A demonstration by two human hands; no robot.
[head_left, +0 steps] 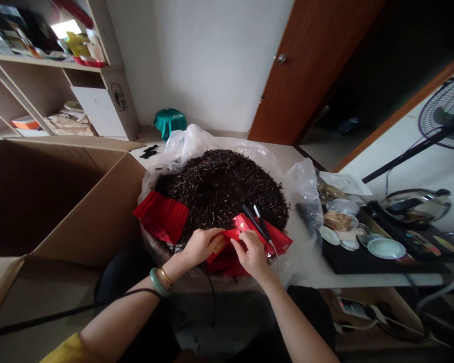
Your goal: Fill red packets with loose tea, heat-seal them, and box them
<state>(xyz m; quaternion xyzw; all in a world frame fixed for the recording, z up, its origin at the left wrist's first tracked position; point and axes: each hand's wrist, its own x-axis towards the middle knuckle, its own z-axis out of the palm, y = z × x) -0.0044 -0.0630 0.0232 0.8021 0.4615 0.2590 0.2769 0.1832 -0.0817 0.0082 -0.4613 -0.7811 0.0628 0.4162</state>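
Note:
My left hand (201,246) and my right hand (252,253) meet at the near side of a heap of dark dried tea leaves (219,186). Between them they pinch the top of a small red packet (216,248), partly hidden by the fingers. Just beyond my right hand, a black tong-shaped tool with a cord (258,223) lies over more red packets (282,241). Left of the heap sits a fanned stack of red packets (162,216). A clear plastic bag (189,138) is spread open around the leaves.
An open cardboard box (87,212) stands at left. On the right of the table (306,272) are a tea tray with lidded bowls (386,248), a glass kettle (419,205) and small bags. A fan (448,111) stands at far right. A black cable (109,301) crosses my left forearm.

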